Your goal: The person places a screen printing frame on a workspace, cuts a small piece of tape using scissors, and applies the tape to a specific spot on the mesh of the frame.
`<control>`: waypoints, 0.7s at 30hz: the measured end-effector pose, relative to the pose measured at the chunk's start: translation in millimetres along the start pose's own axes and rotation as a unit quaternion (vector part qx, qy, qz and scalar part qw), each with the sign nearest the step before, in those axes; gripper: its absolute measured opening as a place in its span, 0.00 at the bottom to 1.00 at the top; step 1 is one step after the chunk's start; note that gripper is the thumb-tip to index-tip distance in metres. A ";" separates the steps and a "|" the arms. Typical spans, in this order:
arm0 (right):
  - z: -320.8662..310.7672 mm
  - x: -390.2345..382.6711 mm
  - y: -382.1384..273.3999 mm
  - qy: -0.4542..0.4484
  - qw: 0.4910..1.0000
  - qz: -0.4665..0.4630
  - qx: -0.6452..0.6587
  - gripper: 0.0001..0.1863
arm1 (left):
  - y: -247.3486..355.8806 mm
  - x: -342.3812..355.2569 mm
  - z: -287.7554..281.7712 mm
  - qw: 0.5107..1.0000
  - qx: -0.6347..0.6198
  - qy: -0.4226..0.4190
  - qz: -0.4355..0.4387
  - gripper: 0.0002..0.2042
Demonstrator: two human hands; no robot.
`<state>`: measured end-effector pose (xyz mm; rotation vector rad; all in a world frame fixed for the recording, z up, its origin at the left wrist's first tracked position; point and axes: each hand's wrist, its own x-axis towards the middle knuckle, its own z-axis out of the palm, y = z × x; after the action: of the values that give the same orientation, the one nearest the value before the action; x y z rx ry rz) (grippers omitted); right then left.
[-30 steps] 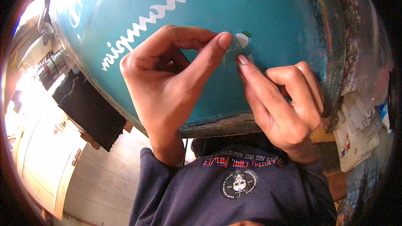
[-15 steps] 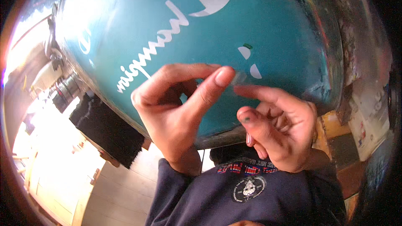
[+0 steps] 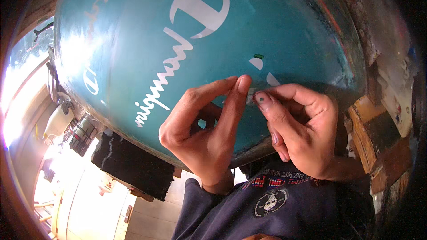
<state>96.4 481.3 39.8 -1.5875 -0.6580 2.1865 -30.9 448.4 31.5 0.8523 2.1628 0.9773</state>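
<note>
My left hand [image 3: 200,133] pinches thumb against forefinger on a small translucent piece [image 3: 248,93], like film or tape. Beside it my right hand [image 3: 300,124] closes thumb and forefinger on that piece, with a tiny green speck on the thumb. Both hands hover over a curved teal panel [image 3: 142,31] bearing white script lettering and a large round white emblem [image 3: 198,9]. Above my fingertips, two small white half-round shapes [image 3: 256,63] sit on the panel, the upper one next to a small green strip [image 3: 259,56].
Black ragged cloth [image 3: 129,164] hangs below the panel's left edge, near a white plastic item [image 3: 60,122] and a dark wire holder [image 3: 83,133]. Lower left are a pale door [image 3: 89,209] and tiled floor [image 3: 153,218]. Worn wooden boards [image 3: 369,133] border the right side.
Both hands have moved lower relative to the panel's marks, uncovering the two white shapes. My right fingers loosened half a second ago and now close up again. The view has turned.
</note>
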 end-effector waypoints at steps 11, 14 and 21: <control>-0.4 1.7 1.4 -0.002 1.000 -0.013 0.004 0.10 | -3.6 5.0 6.2 0.996 0.053 0.014 0.074 0.07; -1.0 2.6 1.7 -0.012 1.000 -0.006 0.013 0.10 | -4.0 5.6 6.6 0.996 0.056 0.019 0.062 0.06; -6.3 -1.3 6.4 -0.014 1.000 0.009 0.006 0.09 | -7.9 7.9 8.0 0.999 -0.001 0.025 0.034 0.06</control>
<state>102.7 476.3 35.6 -1.5655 -0.6415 2.2249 -32.2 453.4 18.8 0.9147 2.1866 1.0441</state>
